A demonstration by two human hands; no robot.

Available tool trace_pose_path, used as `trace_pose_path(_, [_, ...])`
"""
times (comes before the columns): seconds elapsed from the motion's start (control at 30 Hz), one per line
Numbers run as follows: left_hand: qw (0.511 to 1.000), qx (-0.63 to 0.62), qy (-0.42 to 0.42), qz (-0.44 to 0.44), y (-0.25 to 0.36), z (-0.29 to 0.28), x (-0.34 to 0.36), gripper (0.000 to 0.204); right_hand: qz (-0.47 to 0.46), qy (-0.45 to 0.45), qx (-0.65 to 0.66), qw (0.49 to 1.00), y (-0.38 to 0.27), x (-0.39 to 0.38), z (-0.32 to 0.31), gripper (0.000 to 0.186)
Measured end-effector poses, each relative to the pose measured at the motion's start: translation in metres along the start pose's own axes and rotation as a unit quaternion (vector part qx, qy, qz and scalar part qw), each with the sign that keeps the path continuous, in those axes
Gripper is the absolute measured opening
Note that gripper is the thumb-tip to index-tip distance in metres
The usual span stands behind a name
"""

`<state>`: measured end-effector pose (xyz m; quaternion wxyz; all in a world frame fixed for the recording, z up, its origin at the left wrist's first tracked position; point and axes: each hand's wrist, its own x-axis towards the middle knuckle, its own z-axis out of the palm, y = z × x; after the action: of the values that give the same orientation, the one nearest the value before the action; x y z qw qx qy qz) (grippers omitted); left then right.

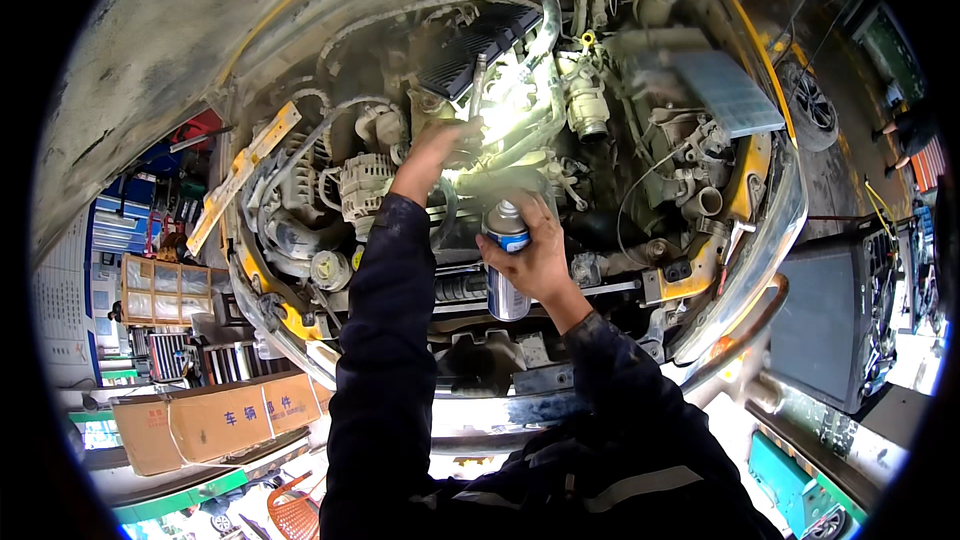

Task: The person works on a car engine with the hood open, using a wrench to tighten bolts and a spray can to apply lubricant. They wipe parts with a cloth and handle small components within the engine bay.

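Spray can (506,298), one, in right hand (541,254), one exposed engine (515,112)

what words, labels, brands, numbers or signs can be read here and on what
I don't copy wording, only say where it stands.
Cardboard box: large blue characters, clear, and smaller red print.
Spray can: label print, too small to read.
White panel, far left: rows of tiny marks, too small to read.

The can (508,285) is in our right hand (535,250), nearer us and rightward of our left hand (430,162). An alternator (366,185) lies left of both, a plastic case (730,92) farther right, a carton (215,428) left outside the engine bay (750,175).
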<state>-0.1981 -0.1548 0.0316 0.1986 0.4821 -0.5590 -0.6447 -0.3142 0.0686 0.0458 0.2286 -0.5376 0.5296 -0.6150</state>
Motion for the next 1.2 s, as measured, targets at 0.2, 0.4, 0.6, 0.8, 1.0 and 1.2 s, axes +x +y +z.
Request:
trace_pose_path(0.2, [0.996,0.067,0.039,0.047,0.005,-0.003,-0.006,0.051,0.037,0.011,0.017,0.999,-0.007,0.008,0.011,0.05])
trace_pose_path(0.4, [0.99,0.13,0.044,0.031,0.001,-0.01,0.001,0.052,0.039,0.018,0.009,0.999,-0.006,0.012,0.014,0.049])
trace_pose_path(0.6, [0.988,0.144,0.055,0.024,-0.003,-0.01,0.008,0.051,0.027,0.028,0.007,0.999,-0.003,0.013,0.012,0.05])
trace_pose_path(0.8, [0.988,0.154,0.027,0.014,0.004,-0.01,0.005,0.054,0.032,0.031,0.004,0.999,-0.002,0.015,0.01,0.05])
trace_pose_path(1.0, [0.988,0.143,0.045,0.02,0.011,-0.001,-0.009,0.053,-0.007,0.017,-0.027,0.999,-0.003,0.013,-0.002,0.051])
trace_pose_path(1.2, [0.99,0.138,0.027,0.012,0.011,-0.006,-0.002,0.047,0.018,0.009,-0.007,1.0,-0.004,0.012,0.003,0.05])
